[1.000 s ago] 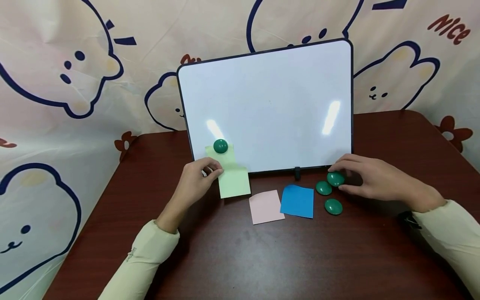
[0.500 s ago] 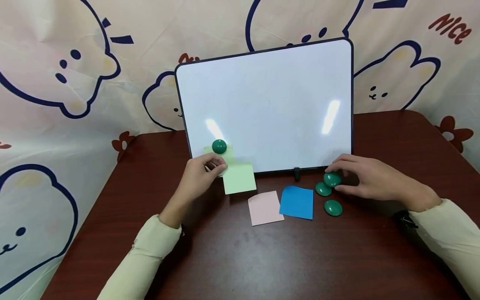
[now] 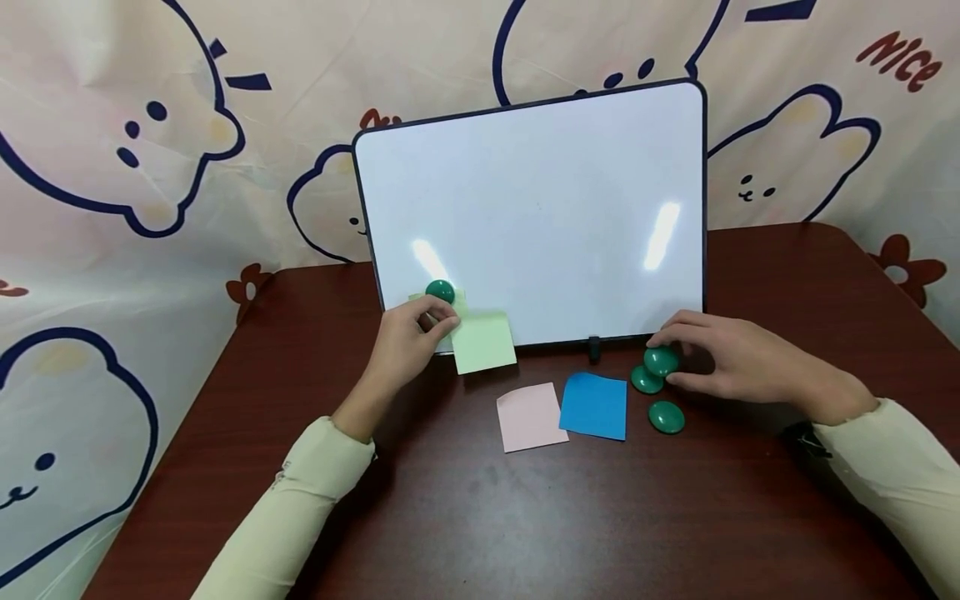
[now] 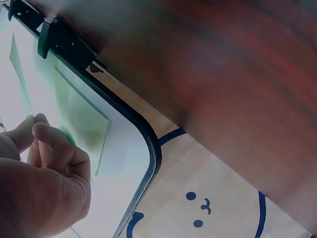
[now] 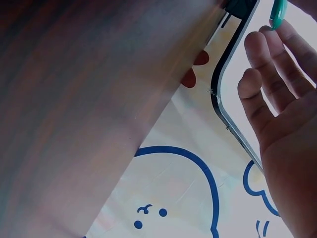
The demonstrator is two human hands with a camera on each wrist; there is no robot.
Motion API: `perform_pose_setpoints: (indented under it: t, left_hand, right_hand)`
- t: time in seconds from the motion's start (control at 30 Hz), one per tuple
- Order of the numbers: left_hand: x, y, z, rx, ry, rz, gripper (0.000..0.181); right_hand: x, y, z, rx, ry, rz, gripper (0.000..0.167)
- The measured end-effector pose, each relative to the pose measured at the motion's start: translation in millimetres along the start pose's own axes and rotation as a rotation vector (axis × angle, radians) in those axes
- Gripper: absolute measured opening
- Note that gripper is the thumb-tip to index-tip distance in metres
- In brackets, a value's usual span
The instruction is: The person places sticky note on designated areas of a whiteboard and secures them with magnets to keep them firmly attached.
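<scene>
My left hand (image 3: 408, 337) pinches the edge of a light green sticky note (image 3: 483, 343) near the whiteboard's (image 3: 540, 208) lower left. In the left wrist view, a second green sticky note (image 4: 84, 116) lies flat on the board behind the fingertips. A round green magnet (image 3: 440, 290) sits on that second note, just above my left fingers. At the board's lower right, my right hand (image 3: 731, 358) holds another green magnet (image 3: 662, 361) between thumb and fingers; the right wrist view shows only part of this magnet (image 5: 278, 12). The left hand hides much of the second note.
On the brown table (image 3: 525, 525) lie a pink sticky note (image 3: 531, 418) and a blue sticky note (image 3: 594, 406), edges overlapping. Two green magnets (image 3: 666, 417) rest near the right hand. A black clip (image 3: 595, 348) supports the board's lower edge. A patterned curtain (image 3: 300, 67) hangs behind.
My left hand has risen slightly and shifted right, lifting the pinched green sticky note up toward the board. My right hand, still holding its magnet, has drifted a little left.
</scene>
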State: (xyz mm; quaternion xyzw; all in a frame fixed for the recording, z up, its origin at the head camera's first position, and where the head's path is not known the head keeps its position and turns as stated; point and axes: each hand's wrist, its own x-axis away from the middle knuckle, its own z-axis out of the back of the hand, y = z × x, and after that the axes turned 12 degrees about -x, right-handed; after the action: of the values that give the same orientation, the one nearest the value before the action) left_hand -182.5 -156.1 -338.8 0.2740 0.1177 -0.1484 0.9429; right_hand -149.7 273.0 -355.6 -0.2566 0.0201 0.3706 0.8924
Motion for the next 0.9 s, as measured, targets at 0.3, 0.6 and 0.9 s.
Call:
perform_pose_setpoints:
  t: [0.3,0.6,0.9]
  left_hand:
    - [-6.8,4.8,-6.7,0.027,0.000,0.019,0.009]
    - [-16.7,12.8,-9.5,0.026,0.086,0.022,0.010]
    - [-20.5,22.9,-15.7,-0.082,0.180,-0.036,0.010]
  right_hand:
    - [0.2,-1.2,0.2,0.007,-0.017,-0.033,0.045]
    - [-1.2,-2.9,0.8,0.003,-0.027,-0.040,0.045]
    - [-1.8,-3.8,2.6,-0.001,-0.012,-0.030,0.045]
